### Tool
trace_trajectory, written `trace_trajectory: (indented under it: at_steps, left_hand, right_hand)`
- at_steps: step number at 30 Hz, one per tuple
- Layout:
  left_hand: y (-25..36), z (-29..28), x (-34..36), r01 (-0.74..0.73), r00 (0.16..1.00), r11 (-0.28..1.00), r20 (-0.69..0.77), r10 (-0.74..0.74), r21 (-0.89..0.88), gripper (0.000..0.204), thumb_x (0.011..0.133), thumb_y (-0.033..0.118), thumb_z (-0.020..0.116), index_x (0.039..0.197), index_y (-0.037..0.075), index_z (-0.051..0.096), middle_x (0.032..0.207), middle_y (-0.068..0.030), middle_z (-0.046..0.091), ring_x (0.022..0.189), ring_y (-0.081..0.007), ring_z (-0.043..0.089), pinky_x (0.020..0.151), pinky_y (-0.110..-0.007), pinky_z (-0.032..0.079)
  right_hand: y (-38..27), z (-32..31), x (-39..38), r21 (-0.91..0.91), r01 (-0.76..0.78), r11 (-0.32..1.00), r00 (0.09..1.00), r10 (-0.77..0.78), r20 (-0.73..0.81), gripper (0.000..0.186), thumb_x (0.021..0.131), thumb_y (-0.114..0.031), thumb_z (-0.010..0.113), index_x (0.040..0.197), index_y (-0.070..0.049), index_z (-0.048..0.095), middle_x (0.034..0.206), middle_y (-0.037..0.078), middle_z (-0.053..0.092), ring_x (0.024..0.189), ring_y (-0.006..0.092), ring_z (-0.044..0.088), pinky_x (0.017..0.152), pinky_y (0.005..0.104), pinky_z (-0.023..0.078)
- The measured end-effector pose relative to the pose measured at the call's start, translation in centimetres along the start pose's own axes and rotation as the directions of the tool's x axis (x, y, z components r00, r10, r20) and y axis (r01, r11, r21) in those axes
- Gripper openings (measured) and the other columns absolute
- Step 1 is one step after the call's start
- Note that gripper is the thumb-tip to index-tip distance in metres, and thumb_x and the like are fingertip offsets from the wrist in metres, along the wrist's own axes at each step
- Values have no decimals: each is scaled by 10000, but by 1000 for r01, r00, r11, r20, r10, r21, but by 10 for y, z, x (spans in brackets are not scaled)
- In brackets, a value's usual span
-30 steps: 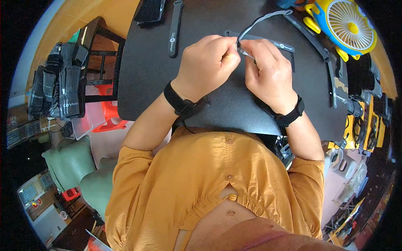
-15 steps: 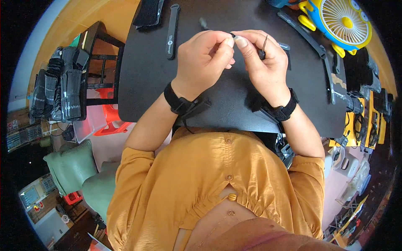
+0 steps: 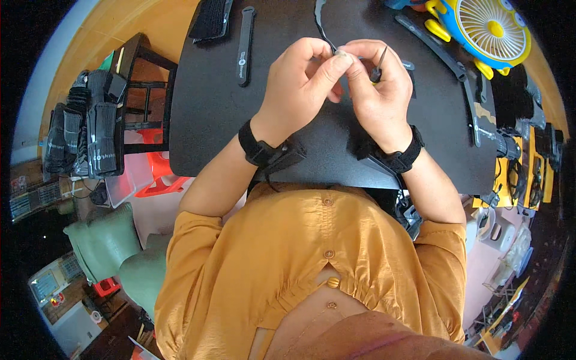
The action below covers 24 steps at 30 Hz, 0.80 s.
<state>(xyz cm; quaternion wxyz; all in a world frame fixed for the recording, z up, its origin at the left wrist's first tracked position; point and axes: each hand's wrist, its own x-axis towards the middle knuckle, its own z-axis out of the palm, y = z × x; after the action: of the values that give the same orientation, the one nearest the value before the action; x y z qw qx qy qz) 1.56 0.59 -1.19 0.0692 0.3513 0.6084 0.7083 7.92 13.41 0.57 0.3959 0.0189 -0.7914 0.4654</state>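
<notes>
Over the black table [image 3: 222, 120], my left hand [image 3: 297, 84] and my right hand [image 3: 381, 96] meet with thumbs and forefingers pinched together. Between them they hold the end of a thin black strap [image 3: 320, 23], which trails away toward the table's far side. A small dark tool with a pointed metal tip [image 3: 383, 56] is also tucked in my right hand, held by the curled fingers; most of its handle is hidden. Each wrist wears a black band. A flat grey-black strap [image 3: 245, 48] lies on the table left of my hands.
A blue and yellow fan [image 3: 492, 33] stands at the far right. More straps, such as a long dark one [image 3: 429, 45], lie on the right side. A dark bundle [image 3: 211, 21] sits at the far left edge. Stacked strap bundles [image 3: 102, 129] rest on the left beside a black stool.
The strap's free end has swung from left of the fingers to pointing away from me. My left hand has shifted slightly right, its thumb now overlapping the right thumb.
</notes>
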Motion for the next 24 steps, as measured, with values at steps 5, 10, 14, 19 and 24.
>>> trace_trajectory:
  at_steps: [5,10,14,19,24]
  left_hand:
    - [6,-1,1,128,991,981,50,-122,-145,180,992,175,523,1022,-3,516,728,-67,606,580,-112,608,501,-216,498]
    - [9,-7,0,124,988,991,96,-120,-41,185,1018,191,467,1016,12,512,675,-59,576,527,-88,538,454,-192,431]
    - [9,-3,-1,106,993,993,49,-103,-60,169,1017,191,472,994,30,517,614,-37,541,464,-67,457,416,-185,353]
    - [16,-3,2,186,981,980,67,-181,-70,172,1017,197,468,981,35,513,571,-32,515,432,-63,430,401,-185,335]
    - [22,-6,6,372,924,916,151,-350,-150,190,1016,204,458,932,42,511,556,-44,519,420,-63,424,393,-190,329]
  right_hand:
    - [4,0,-5,115,-173,978,985,170,35,85,847,-105,679,898,-36,669,829,70,661,723,172,606,664,289,484]
    - [-2,0,-4,152,-268,951,963,259,79,120,874,-134,680,936,-33,671,794,35,664,675,98,586,609,257,473]
    - [-10,-3,0,285,-509,812,860,471,194,133,902,-162,663,946,-37,669,683,-15,611,540,48,529,492,214,427]
    - [-3,-8,7,289,-479,829,877,438,197,131,913,-168,652,940,-41,663,645,-25,587,520,37,516,468,204,409]
    - [6,-13,15,208,-452,867,892,437,116,171,957,-209,609,1018,-49,619,638,-23,532,501,35,445,438,182,329]
